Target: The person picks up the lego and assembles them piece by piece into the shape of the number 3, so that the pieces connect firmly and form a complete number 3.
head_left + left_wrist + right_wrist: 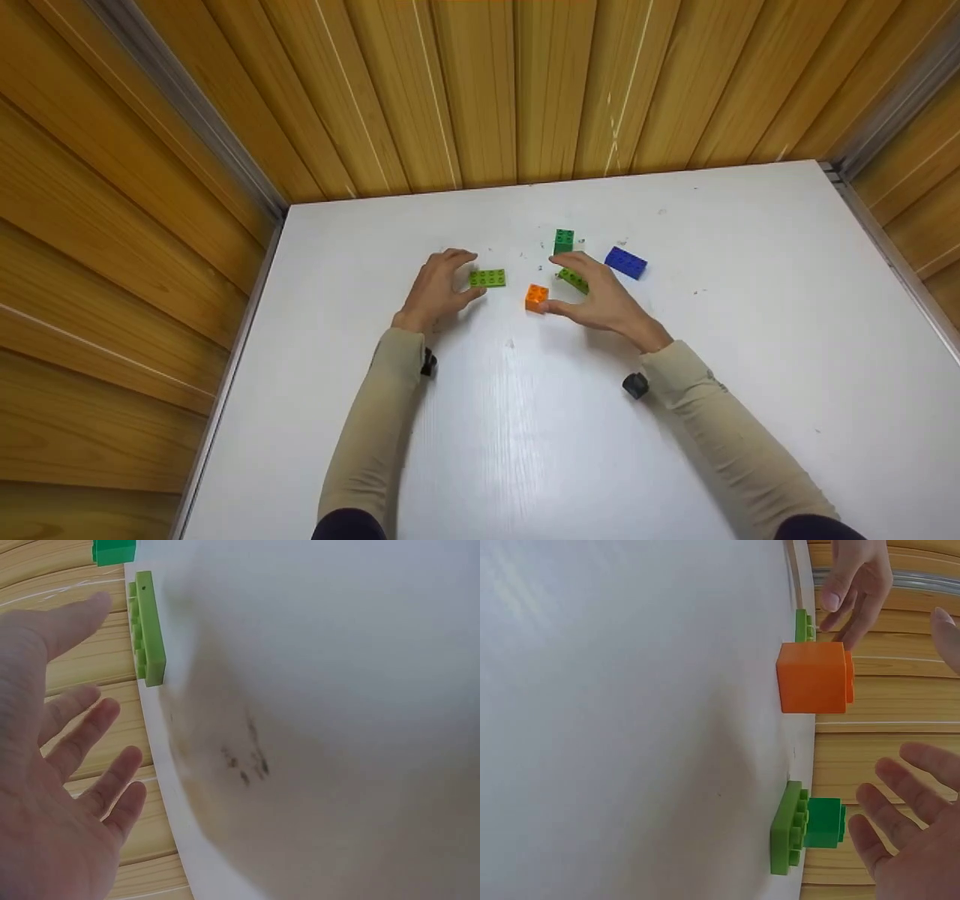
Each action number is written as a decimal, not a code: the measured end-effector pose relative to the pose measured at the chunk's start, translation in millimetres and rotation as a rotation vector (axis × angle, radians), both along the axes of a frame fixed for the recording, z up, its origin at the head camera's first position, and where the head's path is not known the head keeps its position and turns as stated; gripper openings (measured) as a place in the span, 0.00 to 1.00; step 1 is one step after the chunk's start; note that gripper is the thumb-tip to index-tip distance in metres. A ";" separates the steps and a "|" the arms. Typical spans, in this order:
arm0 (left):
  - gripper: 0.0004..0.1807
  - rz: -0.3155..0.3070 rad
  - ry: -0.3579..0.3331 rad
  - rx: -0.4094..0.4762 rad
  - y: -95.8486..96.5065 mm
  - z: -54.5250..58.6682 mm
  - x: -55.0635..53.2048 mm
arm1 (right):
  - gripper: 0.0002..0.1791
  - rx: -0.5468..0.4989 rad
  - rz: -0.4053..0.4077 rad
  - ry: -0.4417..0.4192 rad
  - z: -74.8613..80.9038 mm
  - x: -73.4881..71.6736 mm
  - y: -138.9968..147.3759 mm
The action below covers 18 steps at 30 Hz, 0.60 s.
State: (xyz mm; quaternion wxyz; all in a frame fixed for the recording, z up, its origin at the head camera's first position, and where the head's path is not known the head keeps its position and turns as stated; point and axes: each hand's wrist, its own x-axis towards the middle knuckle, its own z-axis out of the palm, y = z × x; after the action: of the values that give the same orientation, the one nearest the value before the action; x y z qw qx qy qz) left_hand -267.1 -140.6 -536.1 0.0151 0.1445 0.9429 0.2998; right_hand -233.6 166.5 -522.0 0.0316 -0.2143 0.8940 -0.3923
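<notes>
My left hand (439, 287) is spread around the left end of a flat light-green toy brick (489, 278), its thumb and fingers apart. In the left wrist view a gap shows between that hand (67, 750) and the light-green brick (148, 630). My right hand (604, 296) hovers over a second light-green brick (573, 280), partly covering it. Its thumb tip is right by a small orange brick (535, 298). In the right wrist view the fingers are spread, with nothing held, beside the orange brick (814, 678) and the second light-green brick (786, 829).
A dark-green brick (564, 241) stands just beyond my right fingertips. Farther right lies a blue brick (626, 262), studs hard to see. Small marks dot the white table (510, 420). Wood-patterned walls (487, 90) rise behind its back and left edges.
</notes>
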 end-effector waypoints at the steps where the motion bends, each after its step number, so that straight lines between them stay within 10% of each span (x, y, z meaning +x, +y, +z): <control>1: 0.35 -0.003 0.002 -0.001 0.6 -0.5 -0.4 | 0.48 -0.004 0.002 -0.003 -1.8 0.4 -1.3; 18: 0.27 0.001 -0.022 -0.033 5.2 -8.6 -6.4 | 0.35 -0.117 -0.054 -0.066 -25.5 0.5 -20.6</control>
State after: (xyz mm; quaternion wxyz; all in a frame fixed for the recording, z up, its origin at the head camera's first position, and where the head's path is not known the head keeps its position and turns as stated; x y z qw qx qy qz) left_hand -273.5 -135.5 -544.7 0.0276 0.1406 0.9475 0.2860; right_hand -233.1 145.9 -547.5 0.0381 -0.1786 0.8734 -0.4515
